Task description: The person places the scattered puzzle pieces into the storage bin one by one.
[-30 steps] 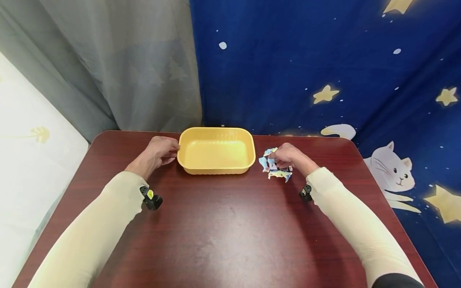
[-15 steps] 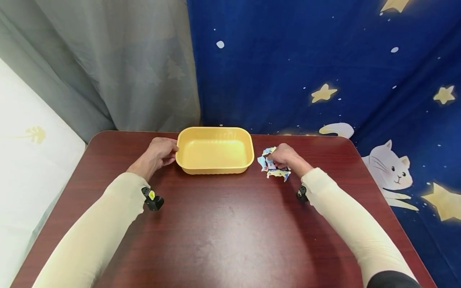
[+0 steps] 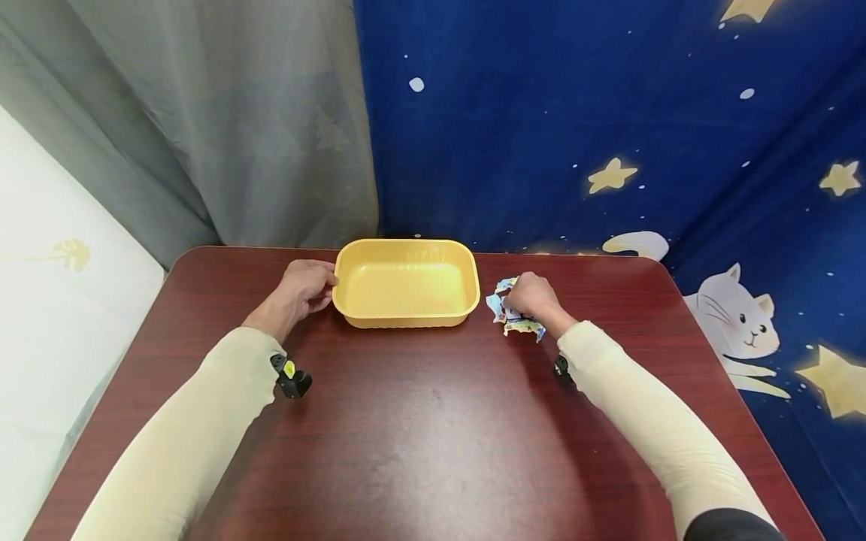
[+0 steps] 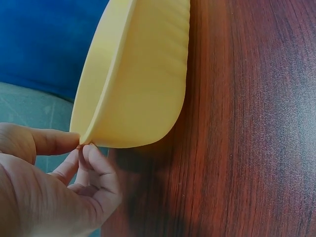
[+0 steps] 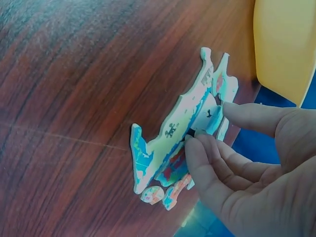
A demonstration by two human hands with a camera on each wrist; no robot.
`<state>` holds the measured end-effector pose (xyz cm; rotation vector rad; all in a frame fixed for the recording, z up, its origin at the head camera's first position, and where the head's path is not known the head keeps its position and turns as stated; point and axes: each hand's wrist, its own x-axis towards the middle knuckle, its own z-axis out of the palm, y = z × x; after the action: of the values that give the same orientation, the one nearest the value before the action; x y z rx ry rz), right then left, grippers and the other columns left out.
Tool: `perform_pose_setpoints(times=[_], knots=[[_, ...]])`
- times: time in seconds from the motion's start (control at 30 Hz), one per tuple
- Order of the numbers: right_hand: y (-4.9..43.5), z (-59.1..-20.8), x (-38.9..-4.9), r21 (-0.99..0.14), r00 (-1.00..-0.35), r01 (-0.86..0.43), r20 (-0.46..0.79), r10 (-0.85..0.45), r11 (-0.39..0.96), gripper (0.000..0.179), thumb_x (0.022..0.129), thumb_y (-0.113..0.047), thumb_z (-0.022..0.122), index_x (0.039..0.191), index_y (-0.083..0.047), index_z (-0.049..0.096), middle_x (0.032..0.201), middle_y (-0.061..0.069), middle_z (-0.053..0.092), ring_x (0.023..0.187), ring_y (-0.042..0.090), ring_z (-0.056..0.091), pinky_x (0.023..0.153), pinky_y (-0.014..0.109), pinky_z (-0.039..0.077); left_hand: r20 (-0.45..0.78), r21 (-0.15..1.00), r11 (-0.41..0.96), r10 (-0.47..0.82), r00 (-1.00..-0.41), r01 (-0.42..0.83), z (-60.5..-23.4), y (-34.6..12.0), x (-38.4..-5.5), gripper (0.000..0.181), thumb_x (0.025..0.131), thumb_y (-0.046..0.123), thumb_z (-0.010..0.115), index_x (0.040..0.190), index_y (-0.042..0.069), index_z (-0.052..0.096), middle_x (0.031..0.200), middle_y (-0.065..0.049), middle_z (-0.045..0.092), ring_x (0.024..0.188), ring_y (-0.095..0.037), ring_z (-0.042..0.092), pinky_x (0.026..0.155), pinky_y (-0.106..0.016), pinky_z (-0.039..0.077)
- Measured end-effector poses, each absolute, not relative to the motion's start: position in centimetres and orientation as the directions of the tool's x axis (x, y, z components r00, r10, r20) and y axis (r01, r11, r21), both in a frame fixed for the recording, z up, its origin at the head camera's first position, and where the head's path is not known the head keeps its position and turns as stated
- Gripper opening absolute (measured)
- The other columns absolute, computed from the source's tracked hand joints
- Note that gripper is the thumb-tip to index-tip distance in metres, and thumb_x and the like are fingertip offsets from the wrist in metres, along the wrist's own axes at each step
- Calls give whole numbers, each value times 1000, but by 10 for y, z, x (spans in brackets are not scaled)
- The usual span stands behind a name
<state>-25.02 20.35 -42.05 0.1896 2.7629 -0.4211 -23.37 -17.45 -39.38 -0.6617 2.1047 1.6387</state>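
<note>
A yellow rectangular plastic basin (image 3: 406, 319) stands upright near the table's far edge. My left hand (image 3: 306, 285) pinches the left end of its rim between thumb and fingertips, clearly seen in the left wrist view. To the right of the basin lies a small group of flat, irregular puzzle pieces (image 5: 185, 116), printed in pale green, blue and red. Over them is my right hand (image 3: 532, 294), its thumb and fingers pinching a white and light-blue puzzle piece (image 5: 207, 114) among the others. In the head view that hand hides part of the pieces.
The dark red wooden table (image 3: 433, 436) has rounded far corners. A grey curtain (image 3: 284, 150) and a blue star-patterned curtain (image 3: 507, 135) hang right behind its far edge. A black wrist camera (image 3: 292, 377) sits on the left sleeve.
My right hand has shifted and turned slightly over the puzzle pieces, covering more of them in the head view. The left hand and the basin have hardly moved.
</note>
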Motion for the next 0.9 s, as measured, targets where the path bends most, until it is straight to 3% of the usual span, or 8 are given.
perform_pose_setpoints(times=[0.23, 0.43, 0.7, 0.9], knots=[[203, -424, -246, -296, -952, 179, -291, 90, 938, 13, 74, -16, 72, 69, -6, 66, 68, 6, 61, 61, 19, 56, 50, 27, 46, -566, 787, 206, -134, -813, -582, -395, -176, -234, 39, 95, 9, 51, 135, 9, 50, 77, 0, 54, 57, -8, 51, 58, -19, 51], [204, -425, -246, -310, -950, 208, -290, 116, 927, 19, 73, -20, 76, 80, -3, 68, 81, 10, 65, 69, 23, 60, 55, 29, 48, -563, 788, 209, -136, -815, -579, -395, -176, -233, 40, 96, 9, 51, 136, 9, 49, 78, -1, 54, 57, -8, 51, 57, -19, 51], [203, -424, -246, -315, -949, 222, -289, 130, 923, 18, 74, -20, 75, 78, -5, 67, 80, 9, 65, 69, 22, 60, 56, 29, 48, -562, 791, 200, -135, -816, -578, -396, -176, -233, 39, 96, 10, 52, 135, 10, 50, 80, -2, 55, 58, -9, 52, 57, -20, 52], [204, -425, -246, -310, -944, 245, -291, 154, 918, 24, 76, -20, 71, 89, 0, 69, 93, 14, 67, 76, 24, 59, 61, 31, 48, -564, 794, 191, -125, -816, -577, -396, -176, -234, 38, 96, 9, 51, 134, 9, 50, 78, -2, 55, 57, -9, 52, 58, -20, 52]])
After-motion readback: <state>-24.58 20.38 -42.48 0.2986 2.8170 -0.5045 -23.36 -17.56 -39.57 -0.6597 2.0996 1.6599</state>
